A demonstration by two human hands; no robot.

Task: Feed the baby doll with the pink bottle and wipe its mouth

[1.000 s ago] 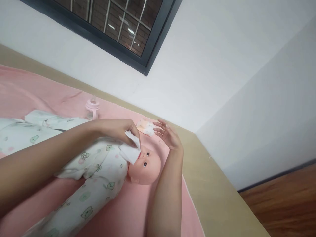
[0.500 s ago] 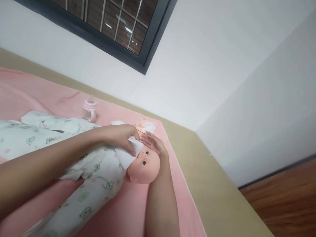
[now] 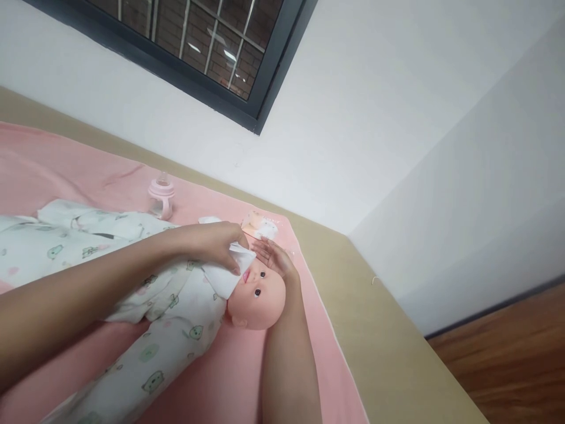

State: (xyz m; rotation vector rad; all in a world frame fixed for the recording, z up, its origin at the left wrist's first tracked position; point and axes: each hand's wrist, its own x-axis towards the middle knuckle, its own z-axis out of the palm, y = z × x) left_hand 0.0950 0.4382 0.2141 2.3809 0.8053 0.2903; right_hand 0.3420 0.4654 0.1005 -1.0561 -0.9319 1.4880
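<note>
A baby doll (image 3: 260,303) in a white printed sleepsuit (image 3: 176,300) lies on its back, its head toward the right. My left hand (image 3: 220,244) reaches across its chest and pinches a white tissue (image 3: 220,280), which covers the chin and neck below the doll's mouth. The pink lips and both eyes show. On the far side of the head, my right hand (image 3: 274,257) rests palm up with its fingers spread, the wrist against the head. Part of the tissue is hidden under my left fingers.
The doll lies on a pink blanket (image 3: 229,365) over a tan surface (image 3: 366,330). Behind it stand a pink-topped baby bottle (image 3: 161,194) and a small printed packet (image 3: 258,224). A white wall (image 3: 309,147) with a dark-framed window (image 3: 260,106) rises beyond.
My left hand has pulled the tissue slightly back from the mouth toward the chest, so the lips show more. My right hand has hardly moved.
</note>
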